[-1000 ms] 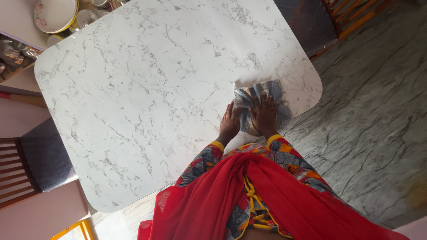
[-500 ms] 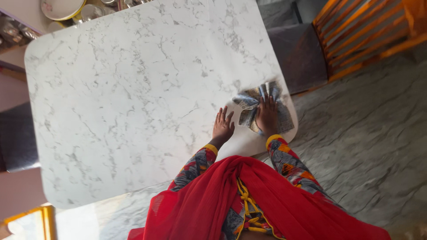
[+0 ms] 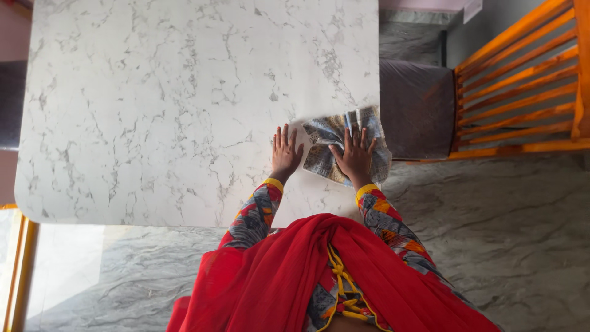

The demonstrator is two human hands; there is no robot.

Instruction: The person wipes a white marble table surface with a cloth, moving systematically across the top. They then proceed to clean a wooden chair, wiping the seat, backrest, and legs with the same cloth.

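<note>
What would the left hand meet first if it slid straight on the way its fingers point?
Nothing, as far as the picture shows: the left hand lies flat on the marble table, with bare top ahead.

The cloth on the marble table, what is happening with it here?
A person stands at a white marble-patterned table. The right hand lies flat, fingers spread, on a patterned grey cloth near the table's right edge. The left hand rests flat on the bare tabletop just beside the cloth. A dark-seated wooden chair stands to the right of the table.
</note>
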